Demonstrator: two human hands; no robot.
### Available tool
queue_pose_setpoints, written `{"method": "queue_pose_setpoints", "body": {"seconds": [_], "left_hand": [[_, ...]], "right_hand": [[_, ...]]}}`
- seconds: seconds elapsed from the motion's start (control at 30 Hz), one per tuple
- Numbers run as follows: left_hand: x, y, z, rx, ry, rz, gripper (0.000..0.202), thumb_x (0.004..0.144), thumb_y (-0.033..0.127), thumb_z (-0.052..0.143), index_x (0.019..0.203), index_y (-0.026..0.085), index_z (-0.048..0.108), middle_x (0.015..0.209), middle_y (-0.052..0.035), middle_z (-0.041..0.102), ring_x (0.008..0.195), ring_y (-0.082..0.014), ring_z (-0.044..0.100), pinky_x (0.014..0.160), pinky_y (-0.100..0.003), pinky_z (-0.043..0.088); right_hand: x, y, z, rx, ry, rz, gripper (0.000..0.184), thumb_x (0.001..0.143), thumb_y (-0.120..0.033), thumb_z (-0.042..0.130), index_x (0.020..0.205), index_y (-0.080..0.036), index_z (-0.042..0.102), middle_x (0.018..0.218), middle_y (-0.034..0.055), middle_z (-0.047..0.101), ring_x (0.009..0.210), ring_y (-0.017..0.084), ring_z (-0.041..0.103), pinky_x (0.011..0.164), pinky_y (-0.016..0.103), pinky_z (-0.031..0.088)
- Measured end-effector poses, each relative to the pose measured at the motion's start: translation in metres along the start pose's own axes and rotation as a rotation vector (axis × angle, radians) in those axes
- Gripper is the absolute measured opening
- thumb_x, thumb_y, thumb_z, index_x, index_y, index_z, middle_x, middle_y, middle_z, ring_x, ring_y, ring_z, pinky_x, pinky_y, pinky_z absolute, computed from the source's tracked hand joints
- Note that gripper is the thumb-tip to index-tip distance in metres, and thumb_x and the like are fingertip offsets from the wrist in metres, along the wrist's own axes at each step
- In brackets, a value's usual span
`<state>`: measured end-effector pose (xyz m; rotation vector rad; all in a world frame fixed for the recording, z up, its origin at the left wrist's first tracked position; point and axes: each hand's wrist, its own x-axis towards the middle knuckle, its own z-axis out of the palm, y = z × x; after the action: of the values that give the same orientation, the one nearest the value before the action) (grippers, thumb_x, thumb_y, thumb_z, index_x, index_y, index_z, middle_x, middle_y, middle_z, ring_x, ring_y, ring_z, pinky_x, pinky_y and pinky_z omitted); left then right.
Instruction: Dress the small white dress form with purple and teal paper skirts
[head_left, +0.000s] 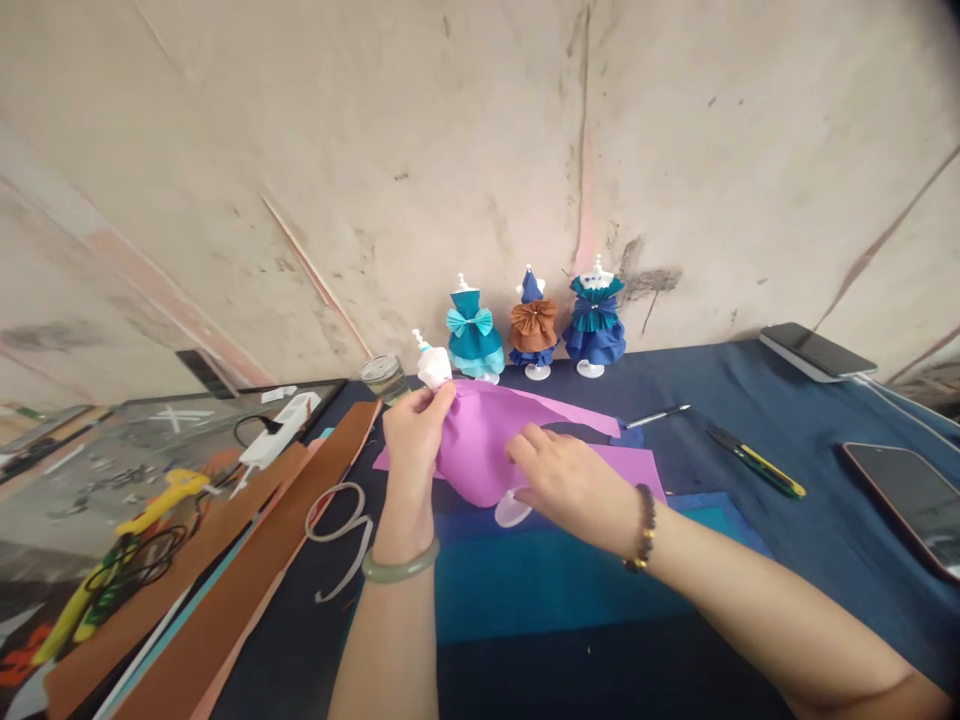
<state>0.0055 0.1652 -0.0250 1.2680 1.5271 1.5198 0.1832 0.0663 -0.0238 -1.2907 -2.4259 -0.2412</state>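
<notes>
A small white dress form [433, 366] leans to the left in front of me, with purple fabric [476, 440] gathered around it below the chest. My left hand [417, 425] pinches the gathered fabric against the form at its waist. Over the right part of the fabric, my right hand [574, 487] has curled fingers touching it; the fingertips are partly hidden. The form's round white base [513, 508] shows under the skirt. One loose strip of purple fabric stretches to the right, and a flat purple piece lies beneath.
Three dressed mini forms [532, 325] stand by the wall. At right lie a pen [658, 415], a utility knife [756, 463] and phones [911, 505]. Left are a glass jar [384, 377], white ribbon [335, 512], brown strips [300, 540], a power strip [281, 430] and a yellow glue gun [161, 497].
</notes>
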Motion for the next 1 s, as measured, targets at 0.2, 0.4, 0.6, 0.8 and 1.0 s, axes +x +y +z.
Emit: {"method": "queue_pose_setpoints", "body": {"seconds": [0.2,0.4,0.6,0.8,1.0], "left_hand": [[0.004,0.004,-0.003,-0.117,0.041,-0.085,0.03,0.056,0.043,0.076,0.059,0.015,0.068,0.055,0.0022,0.057,0.054,-0.0098,0.048,0.051,-0.021,0.035],[0.007,0.002,-0.007,-0.185,0.006,-0.109,0.031,0.055,0.044,0.076,0.06,0.014,0.068,0.054,0.0028,0.054,0.058,-0.0113,0.047,0.055,-0.023,0.035],[0.006,0.007,-0.012,-0.125,-0.002,-0.066,0.028,0.057,0.041,0.074,0.062,0.014,0.069,0.056,0.0029,0.055,0.064,-0.014,0.05,0.059,-0.025,0.037],[0.009,0.002,-0.012,-0.099,-0.027,-0.024,0.029,0.062,0.043,0.072,0.065,0.013,0.07,0.058,0.0024,0.059,0.063,-0.0143,0.053,0.059,-0.024,0.039],[0.002,0.004,-0.013,0.006,-0.268,0.185,0.026,0.071,0.04,0.068,0.073,0.014,0.072,0.069,-0.0008,0.069,0.069,-0.0181,0.063,0.065,-0.026,0.046]], "right_hand": [[0.011,0.012,0.048,-0.017,0.284,-0.056,0.024,0.08,-0.006,0.054,0.102,-0.014,0.056,0.087,0.0089,0.063,0.074,0.022,0.058,0.062,0.033,0.042],[0.008,0.016,0.045,0.015,0.483,-0.273,0.02,0.091,-0.011,0.046,0.106,-0.015,0.058,0.083,0.0073,0.062,0.068,0.019,0.054,0.063,0.032,0.038],[0.007,0.016,0.04,0.054,0.471,-0.353,0.02,0.095,-0.018,0.044,0.096,-0.017,0.064,0.078,0.0065,0.061,0.065,0.017,0.052,0.062,0.032,0.039],[0.01,0.018,0.039,0.11,0.412,-0.471,0.02,0.092,-0.017,0.045,0.092,-0.015,0.065,0.073,0.006,0.062,0.063,0.017,0.053,0.059,0.032,0.038],[0.011,0.02,0.026,0.338,0.423,-0.375,0.033,0.096,-0.038,0.05,0.115,-0.012,0.057,0.07,0.0024,0.064,0.06,0.015,0.057,0.058,0.03,0.044]]}}
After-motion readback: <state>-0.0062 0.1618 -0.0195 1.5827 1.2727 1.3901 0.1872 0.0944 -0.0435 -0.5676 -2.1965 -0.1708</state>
